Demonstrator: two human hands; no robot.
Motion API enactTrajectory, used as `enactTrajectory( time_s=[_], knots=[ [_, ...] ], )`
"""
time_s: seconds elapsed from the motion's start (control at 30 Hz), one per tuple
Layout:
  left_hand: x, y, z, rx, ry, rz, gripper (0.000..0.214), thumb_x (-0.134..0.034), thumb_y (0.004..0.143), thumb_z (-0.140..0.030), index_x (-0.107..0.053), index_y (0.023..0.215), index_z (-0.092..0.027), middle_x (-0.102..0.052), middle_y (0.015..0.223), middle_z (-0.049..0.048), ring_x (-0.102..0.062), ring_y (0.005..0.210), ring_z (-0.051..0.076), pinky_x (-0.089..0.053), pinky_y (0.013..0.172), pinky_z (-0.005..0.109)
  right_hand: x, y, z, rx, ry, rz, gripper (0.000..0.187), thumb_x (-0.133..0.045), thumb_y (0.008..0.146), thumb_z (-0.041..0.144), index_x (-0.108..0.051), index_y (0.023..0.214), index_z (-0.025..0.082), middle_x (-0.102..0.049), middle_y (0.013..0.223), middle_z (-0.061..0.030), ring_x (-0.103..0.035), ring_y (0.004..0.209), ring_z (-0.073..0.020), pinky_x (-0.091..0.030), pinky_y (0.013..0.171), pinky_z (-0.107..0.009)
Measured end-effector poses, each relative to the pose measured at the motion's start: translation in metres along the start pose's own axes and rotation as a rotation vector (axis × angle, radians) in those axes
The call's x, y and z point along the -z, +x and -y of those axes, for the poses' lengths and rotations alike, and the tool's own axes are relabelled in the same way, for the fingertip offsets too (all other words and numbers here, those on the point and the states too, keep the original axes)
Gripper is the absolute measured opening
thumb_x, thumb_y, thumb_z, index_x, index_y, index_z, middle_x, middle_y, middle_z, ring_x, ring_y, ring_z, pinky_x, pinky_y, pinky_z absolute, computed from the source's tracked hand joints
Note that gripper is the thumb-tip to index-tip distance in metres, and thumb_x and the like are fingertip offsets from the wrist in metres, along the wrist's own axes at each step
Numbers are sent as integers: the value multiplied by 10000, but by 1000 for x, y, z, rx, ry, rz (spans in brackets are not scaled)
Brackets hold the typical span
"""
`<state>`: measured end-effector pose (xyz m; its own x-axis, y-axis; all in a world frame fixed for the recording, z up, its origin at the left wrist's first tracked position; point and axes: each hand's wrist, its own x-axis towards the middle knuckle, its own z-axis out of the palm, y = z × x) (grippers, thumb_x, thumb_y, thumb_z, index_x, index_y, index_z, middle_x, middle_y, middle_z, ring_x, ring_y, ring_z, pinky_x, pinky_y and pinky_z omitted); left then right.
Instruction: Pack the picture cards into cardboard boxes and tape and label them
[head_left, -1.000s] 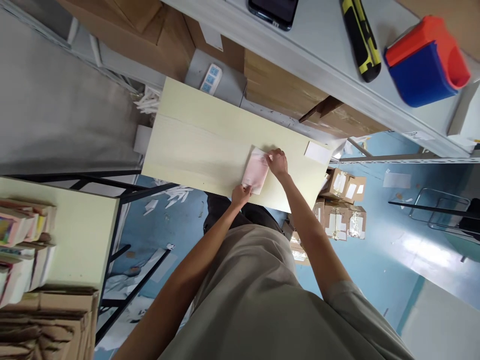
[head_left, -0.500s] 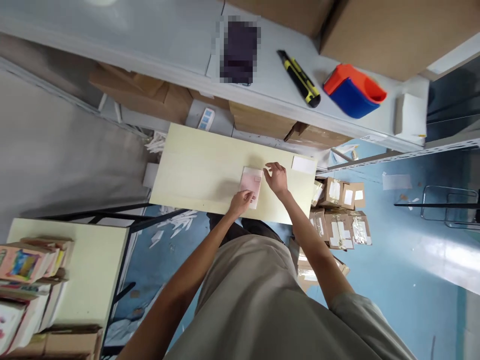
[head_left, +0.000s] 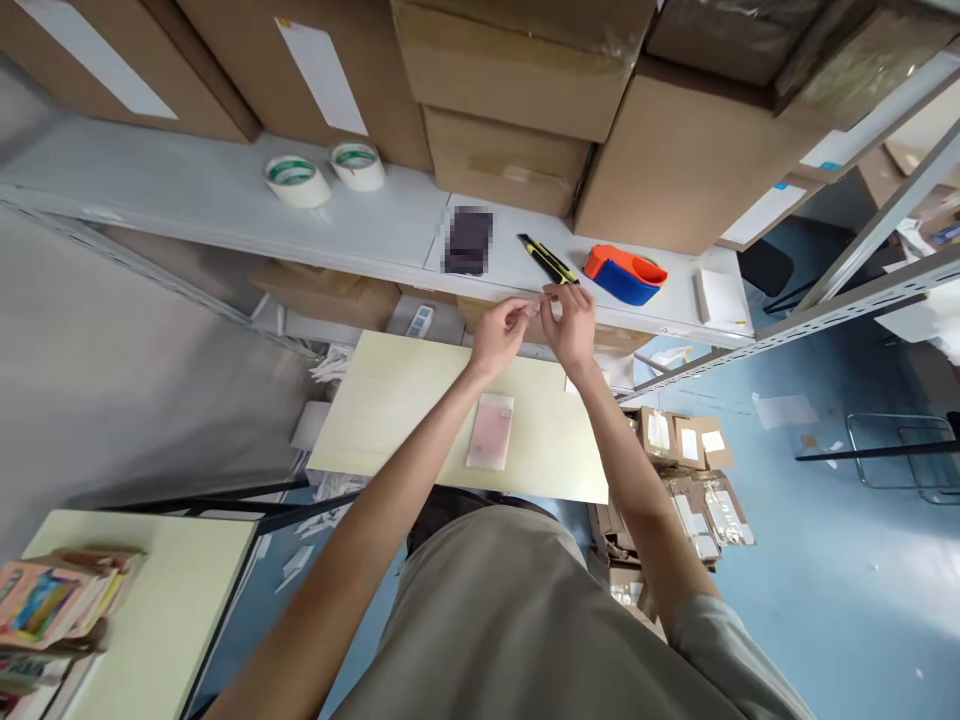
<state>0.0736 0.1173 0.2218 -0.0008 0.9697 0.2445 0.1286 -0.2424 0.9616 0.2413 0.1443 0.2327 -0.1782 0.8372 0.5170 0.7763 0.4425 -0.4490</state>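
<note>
Both my hands are raised together in front of the grey shelf (head_left: 225, 215). My left hand (head_left: 501, 335) and my right hand (head_left: 571, 322) have their fingertips pinched close to each other, around something too small to make out. Below them a pink packet (head_left: 491, 431) lies flat on the pale yellow table (head_left: 390, 410). On the shelf just beyond my fingers lie a yellow-black utility knife (head_left: 549, 260), a red and blue tape dispenser (head_left: 624, 275) and a dark phone (head_left: 466, 240).
Two tape rolls (head_left: 322, 172) and large cardboard boxes (head_left: 510, 90) sit on the shelf. Small cartons (head_left: 690, 445) stand on the blue floor at right. A second table (head_left: 142, 600) with stacked books (head_left: 52, 600) is at lower left.
Both hands have left the pink packet and risen toward the shelf edge, fingertips now pinched together. The view has tilted up, showing the boxes and tape rolls.
</note>
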Motion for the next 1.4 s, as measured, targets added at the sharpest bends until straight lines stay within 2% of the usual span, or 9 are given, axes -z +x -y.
enactTrajectory(
  time_s=[0.17,0.33,0.43,0.53,0.73,0.93,1.07,1.2,1.4],
  knots=[
    [1,26,-33,-70,-23,-27,250,-709,1086,-405,-815,1132,-183,-883,1083,98,-846,995,206,-666,921,310,-10,50,-16,-34,-90,46,315,-509,1126,291,-720,1336,188,-747,1370,-191,-651,1245,-350,-525,1134,-493],
    [5,34,-49,-81,-5,-66,239,-771,1039,-419,-812,1056,-184,-880,1053,86,-834,941,201,-659,886,304,-23,69,-19,-142,-223,201,401,-521,1098,232,-664,1452,112,-705,1454,-247,-624,1291,-370,-506,1159,-508],
    [10,31,-44,-60,21,-86,252,-781,1025,-437,-799,1024,-185,-873,1017,77,-822,917,199,-650,868,299,-28,70,-20,-210,-263,222,435,-484,1095,187,-635,1496,113,-706,1442,-247,-623,1318,-374,-502,1175,-530],
    [18,17,-20,-3,43,-86,241,-750,1030,-424,-797,1023,-187,-870,1005,71,-814,912,194,-642,867,294,-28,57,-23,-196,-205,162,448,-484,1083,186,-624,1506,139,-712,1418,-226,-623,1327,-372,-507,1195,-555],
    [49,-67,84,317,248,-15,161,-676,1006,-277,-812,1043,-199,-881,1085,79,-826,1005,215,-638,1010,337,-23,-39,-14,-86,58,-23,456,-545,1080,299,-610,1522,213,-694,1440,-165,-648,1355,-334,-541,1224,-590],
    [71,-179,169,820,599,154,243,-633,989,-203,-818,1146,-219,-873,1238,104,-824,1172,262,-628,1092,359,-45,-170,14,-345,305,66,493,-646,956,317,-689,1441,243,-737,1299,-112,-730,1087,-244,-656,980,-418],
    [61,-220,192,870,602,227,309,-618,998,-204,-812,1236,-224,-868,1260,102,-821,1204,268,-632,1094,356,-65,-235,26,-660,422,189,535,-628,920,397,-732,1401,187,-764,1242,-131,-720,961,-227,-640,880,-377],
    [47,-237,203,848,575,293,365,-622,1025,-248,-796,1337,-172,-813,1420,148,-824,1187,273,-628,1118,372,-79,-278,35,-903,485,306,613,-600,901,434,-703,1441,165,-787,1066,-74,-676,846,-224,-617,822,-375],
    [58,-238,209,731,577,387,391,-542,1061,-211,-806,1349,-182,-810,1400,136,-803,1206,271,-611,1168,403,-106,-301,55,-957,436,457,624,-636,962,505,-646,1490,173,-819,1068,-75,-729,845,-235,-622,836,-361]
  ],
)
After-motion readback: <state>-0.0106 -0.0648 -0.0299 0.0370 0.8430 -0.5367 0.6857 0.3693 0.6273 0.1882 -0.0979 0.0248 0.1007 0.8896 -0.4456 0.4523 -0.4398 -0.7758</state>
